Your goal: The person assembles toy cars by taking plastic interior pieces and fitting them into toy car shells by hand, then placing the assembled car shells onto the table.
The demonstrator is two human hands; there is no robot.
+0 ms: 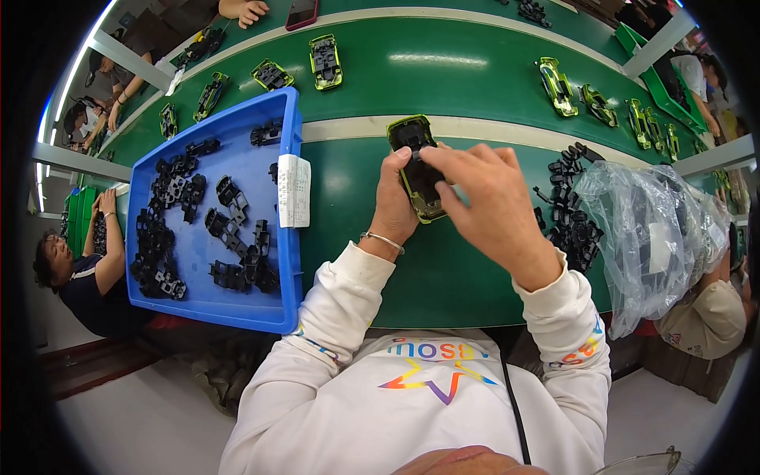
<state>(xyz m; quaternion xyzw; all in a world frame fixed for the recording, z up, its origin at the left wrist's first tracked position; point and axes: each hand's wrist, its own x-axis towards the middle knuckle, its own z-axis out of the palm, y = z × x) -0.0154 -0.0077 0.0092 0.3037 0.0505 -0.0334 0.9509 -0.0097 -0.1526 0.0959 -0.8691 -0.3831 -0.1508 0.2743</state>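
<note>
Held upright over the green table is a toy car body shell [428, 207], black inside with a yellow-green rim. My left hand [393, 198] grips it along its left side, thumb on the inside edge. My right hand [489, 198] reaches in from the right, its index finger and thumb pressed at the upper inside of the shell. Whether a small part sits under those fingertips is hidden. To my left stands a blue bin [294, 198] with black plastic parts [190, 198] in loose heaps. More black parts [571, 214] lie piled right of my hands.
A clear plastic bag [653, 229] rests beside the right-hand pile. Beyond a pale strip, a green conveyor belt [443, 87] carries several yellow-green car bodies [325, 62]. A co-worker's hand [244, 11] shows at the far side. Other people sit at the left and right.
</note>
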